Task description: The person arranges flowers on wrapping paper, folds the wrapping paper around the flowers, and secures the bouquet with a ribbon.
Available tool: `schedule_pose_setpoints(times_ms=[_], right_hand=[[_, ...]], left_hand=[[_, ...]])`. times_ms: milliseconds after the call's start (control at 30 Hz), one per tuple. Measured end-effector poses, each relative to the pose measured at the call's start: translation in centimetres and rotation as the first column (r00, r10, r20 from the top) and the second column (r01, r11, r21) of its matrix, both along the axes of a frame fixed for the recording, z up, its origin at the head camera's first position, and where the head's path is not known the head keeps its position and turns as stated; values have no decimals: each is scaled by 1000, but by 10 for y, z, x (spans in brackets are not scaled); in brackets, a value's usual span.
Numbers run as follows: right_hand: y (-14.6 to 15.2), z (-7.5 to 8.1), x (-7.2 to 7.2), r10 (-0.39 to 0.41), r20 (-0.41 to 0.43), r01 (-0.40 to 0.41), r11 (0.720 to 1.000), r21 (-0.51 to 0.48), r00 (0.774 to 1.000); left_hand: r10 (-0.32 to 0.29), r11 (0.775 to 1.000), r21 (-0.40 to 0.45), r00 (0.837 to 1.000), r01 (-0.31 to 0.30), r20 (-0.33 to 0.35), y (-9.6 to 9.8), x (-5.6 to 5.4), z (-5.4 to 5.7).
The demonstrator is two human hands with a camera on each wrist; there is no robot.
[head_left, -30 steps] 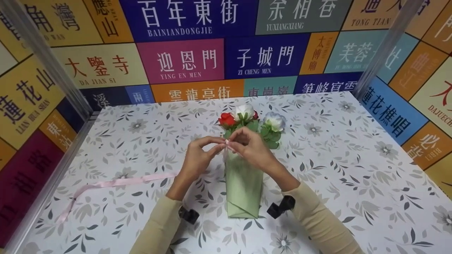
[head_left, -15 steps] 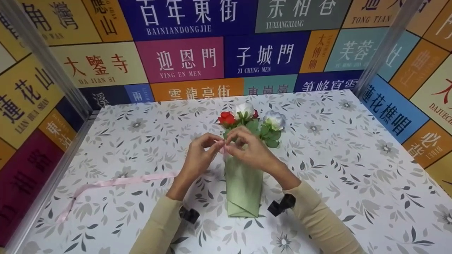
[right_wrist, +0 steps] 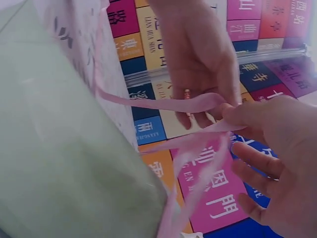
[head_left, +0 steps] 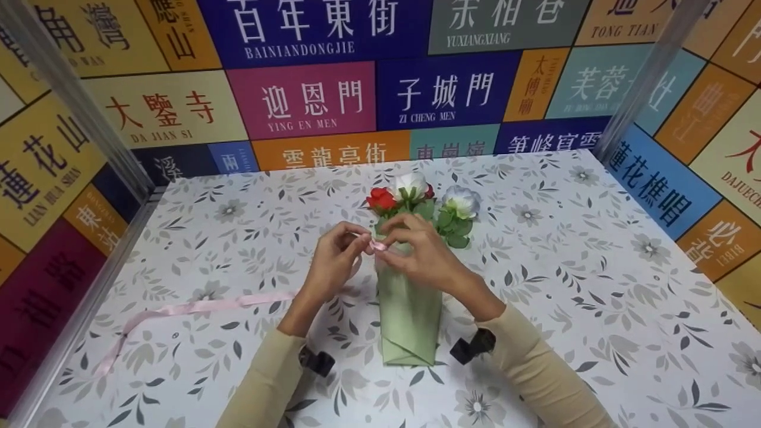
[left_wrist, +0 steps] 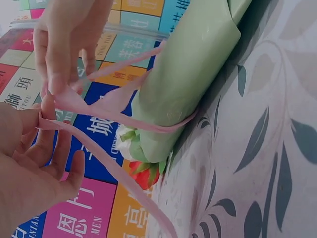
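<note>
A bouquet in pale green wrapping paper (head_left: 410, 315) lies on the table, its blooms pointing away from me. Pink ribbon (left_wrist: 116, 171) passes around the wrapper, and its loops and strands rise to both hands above it. My left hand (head_left: 334, 261) pinches the ribbon between thumb and forefinger, left of the bouquet's neck. My right hand (head_left: 427, 257) pinches another part of it, fingertips close to the left ones. In the right wrist view, ribbon strands (right_wrist: 163, 103) stretch between the wrapper and both hands. Whether a knot lies between the fingertips cannot be made out.
A red flower (head_left: 381, 199), a white one (head_left: 409, 185) and a pale blue one (head_left: 461, 202) stick out of the wrapper. One long ribbon tail (head_left: 196, 306) trails left across the leaf-patterned table (head_left: 571, 285). Panels with printed characters (head_left: 315, 98) stand behind and at both sides.
Both hands have shifted slightly left, staying close together over the bouquet's neck. More pink ribbon shows between the fingertips now. The bouquet and the ribbon tail on the table lie as before.
</note>
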State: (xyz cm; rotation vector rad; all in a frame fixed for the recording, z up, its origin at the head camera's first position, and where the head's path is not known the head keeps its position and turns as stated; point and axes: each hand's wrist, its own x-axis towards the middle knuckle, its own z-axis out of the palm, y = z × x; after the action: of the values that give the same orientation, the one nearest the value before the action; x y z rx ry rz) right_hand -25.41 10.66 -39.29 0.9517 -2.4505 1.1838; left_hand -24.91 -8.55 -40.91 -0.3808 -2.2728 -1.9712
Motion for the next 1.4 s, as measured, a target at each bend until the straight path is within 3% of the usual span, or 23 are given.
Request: schedule_pose_setpoints(times_ms=[100, 167, 267, 400, 500, 600, 700, 867, 1067, 1267, 1400], right_hand=[[4, 6, 0, -23, 108, 32, 997, -75, 994], [7, 10, 0, -10, 215, 38, 991, -126, 977], [11, 14, 0, 81, 390, 17, 971, -239, 917], [18, 19, -2, 228, 483, -20, 917, -398, 845], [22, 23, -3, 260, 515, -35, 913, -405, 817], [30, 29, -2, 232, 568, -45, 945, -324, 790], [41, 37, 0, 154, 588, -58, 982, -179, 794], [62, 44, -4, 116, 560, -139, 990, -1, 820], [79, 38, -12, 18, 523, -186, 945, 269, 852], [66, 26, -14, -17, 505, -190, 916, 354, 863], [52, 17, -14, -120, 502, -126, 895, 429, 856]], left_hand=[[11, 1000, -26, 1000, -10, 9, -1, -1, -2], [12, 999, -44, 1000, -12, 1, 0, -1, -2], [14, 998, -67, 1000, -15, -15, 0, -1, -2], [13, 998, -60, 1000, -14, -11, 1, -1, -2], [15, 998, -61, 1000, -16, -9, 0, -1, -2], [22, 997, -80, 1000, -23, -21, -2, -2, -2], [27, 995, -92, 999, -30, -34, -5, -3, -2], [37, 992, -119, 999, -36, -1, -13, -5, -2], [63, 987, -150, 998, -61, 7, -20, -10, -8], [82, 982, -170, 997, -80, 6, -23, -13, -11], [87, 982, -171, 996, -82, 19, -25, -13, -10]])
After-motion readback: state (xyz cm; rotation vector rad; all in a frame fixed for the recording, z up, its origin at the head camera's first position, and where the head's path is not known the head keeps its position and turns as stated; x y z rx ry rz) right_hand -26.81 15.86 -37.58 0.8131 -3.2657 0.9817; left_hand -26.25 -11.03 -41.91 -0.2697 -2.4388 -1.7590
